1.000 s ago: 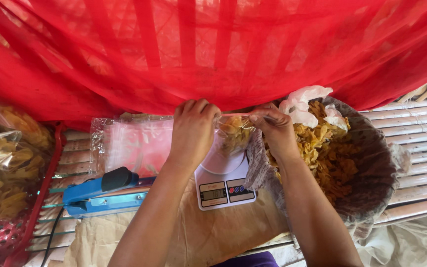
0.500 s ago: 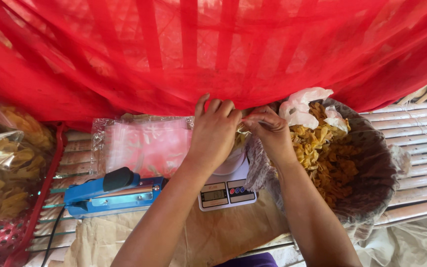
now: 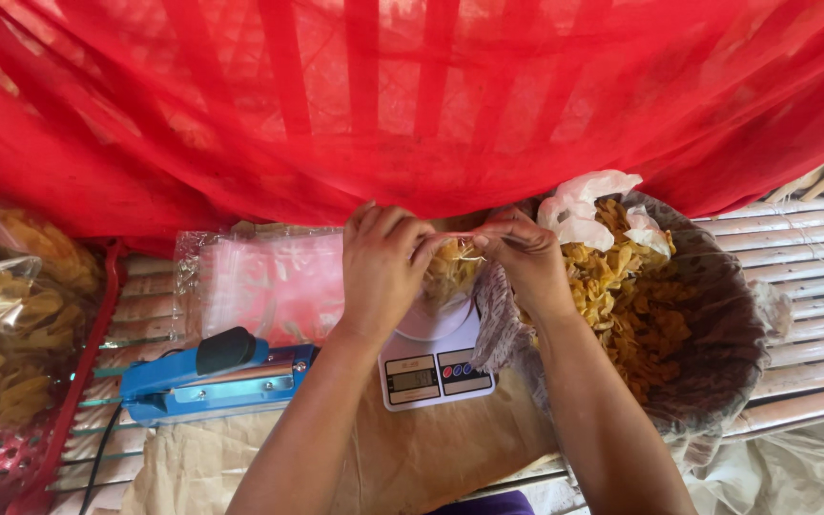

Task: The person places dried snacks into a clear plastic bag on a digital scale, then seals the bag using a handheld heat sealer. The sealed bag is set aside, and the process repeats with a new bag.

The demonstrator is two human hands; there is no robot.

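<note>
Item: clear bag of chips [image 3: 452, 267], on the white scale [image 3: 431, 358], bamboo tabletop [image 3: 813, 238].
Change: left hand [image 3: 379, 272] has shifted rightward to meet right hand [image 3: 526, 262]; filling seems finished, closing in hand.
Grip: both pinch the bag's mouth, pressed flat.
Orientation: bag upright, mouth up; pinched rim runs left–right, partly hidden.

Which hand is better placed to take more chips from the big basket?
Probably the right hand: it sits beside the basket of chips, while the left hand holds the small bag over the scale.
</note>
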